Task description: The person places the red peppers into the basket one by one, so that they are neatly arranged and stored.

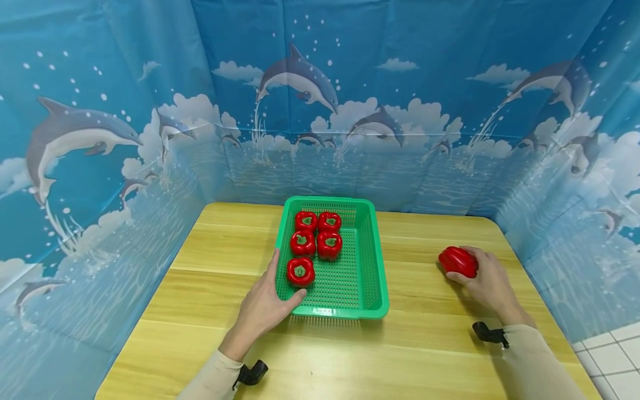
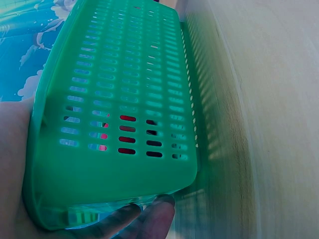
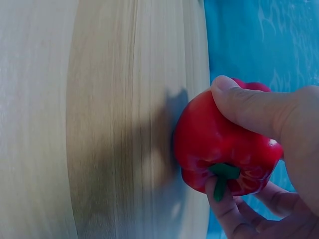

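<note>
My left hand (image 1: 267,305) holds the near left corner of a green plastic basket (image 1: 380,278), its thumb over the front rim and its fingers along the left side. In the left wrist view, fingertips (image 2: 159,214) lie against the slotted basket wall (image 2: 114,179). Several red bell peppers (image 1: 300,271) stand stem up in the left part of the basket. Out on the right of the table, my right hand (image 1: 487,278) grips another red bell pepper (image 1: 456,261), thumb on one side and fingers on the other. Its green stem (image 3: 224,172) shows in the right wrist view.
The basket stands on a wooden table (image 1: 415,350) with rounded far corners. Behind and beside the table hangs a blue curtain (image 1: 425,166) printed with dolphins. White floor tiles (image 1: 612,353) show at the lower right.
</note>
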A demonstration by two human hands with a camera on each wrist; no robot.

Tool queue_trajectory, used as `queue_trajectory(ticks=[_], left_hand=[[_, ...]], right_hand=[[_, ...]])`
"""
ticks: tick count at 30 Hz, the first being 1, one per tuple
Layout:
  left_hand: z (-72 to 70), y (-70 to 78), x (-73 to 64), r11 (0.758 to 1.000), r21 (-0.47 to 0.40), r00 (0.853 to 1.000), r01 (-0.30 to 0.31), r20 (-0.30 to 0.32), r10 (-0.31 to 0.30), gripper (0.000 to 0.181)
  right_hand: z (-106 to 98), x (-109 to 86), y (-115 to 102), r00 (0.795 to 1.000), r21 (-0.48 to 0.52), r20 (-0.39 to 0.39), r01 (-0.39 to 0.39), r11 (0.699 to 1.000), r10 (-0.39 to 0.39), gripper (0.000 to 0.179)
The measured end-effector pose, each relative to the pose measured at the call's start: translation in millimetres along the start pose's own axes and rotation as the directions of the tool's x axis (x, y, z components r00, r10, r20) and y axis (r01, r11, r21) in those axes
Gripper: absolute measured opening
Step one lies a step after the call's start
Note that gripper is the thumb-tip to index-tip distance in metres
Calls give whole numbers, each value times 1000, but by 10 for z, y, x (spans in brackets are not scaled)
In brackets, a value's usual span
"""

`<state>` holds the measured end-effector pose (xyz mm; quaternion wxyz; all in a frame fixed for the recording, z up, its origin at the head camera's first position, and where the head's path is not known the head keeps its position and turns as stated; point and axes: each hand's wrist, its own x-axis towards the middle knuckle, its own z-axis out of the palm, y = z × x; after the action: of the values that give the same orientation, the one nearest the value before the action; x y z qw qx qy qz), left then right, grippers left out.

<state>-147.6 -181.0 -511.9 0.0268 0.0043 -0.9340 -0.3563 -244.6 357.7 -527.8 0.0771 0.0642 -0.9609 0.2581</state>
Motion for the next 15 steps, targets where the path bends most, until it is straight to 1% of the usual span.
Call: queue_trajectory(ticks=[7, 15], left_hand=[[-11, 8, 0, 1000, 3, 1000, 4, 8, -4, 120], [-7, 12, -2, 1000, 6, 1000, 7, 6, -7, 120]], right_hand=[[23, 6, -43, 999, 12, -11, 40, 999, -40, 85], [54, 11, -122, 998, 27, -8, 62, 998, -62, 85]])
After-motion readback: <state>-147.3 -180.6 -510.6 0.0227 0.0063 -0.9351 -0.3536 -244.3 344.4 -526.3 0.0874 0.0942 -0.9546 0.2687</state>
